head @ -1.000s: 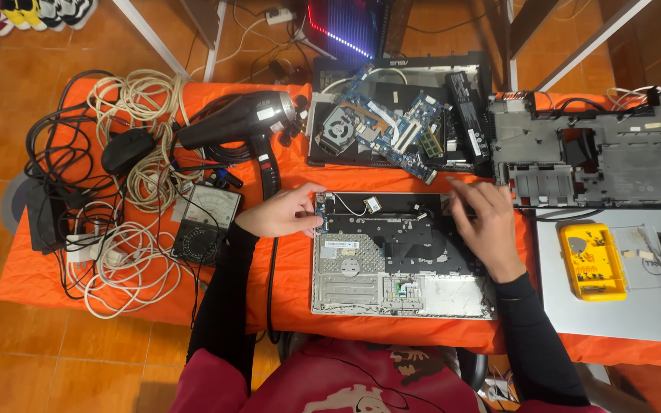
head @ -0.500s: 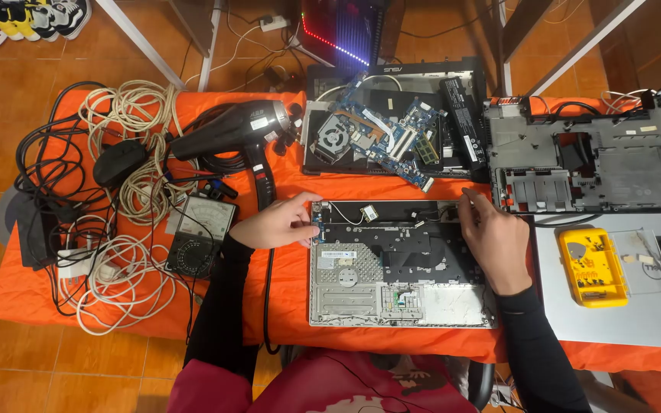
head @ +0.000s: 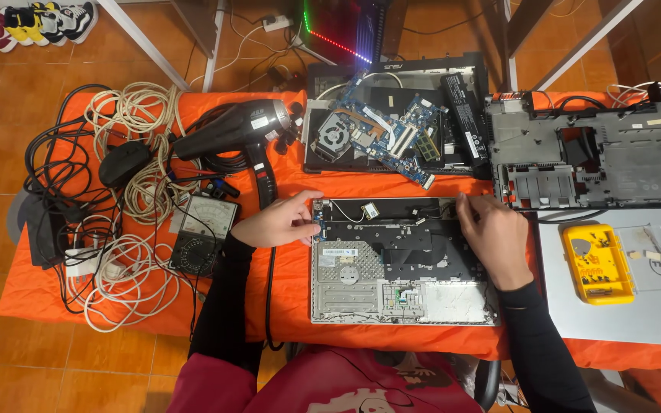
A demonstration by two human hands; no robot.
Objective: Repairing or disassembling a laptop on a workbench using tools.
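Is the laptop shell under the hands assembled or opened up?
Opened up: the laptop shell lies with bare metal insides showing, and a circuit board sits apart behind it.
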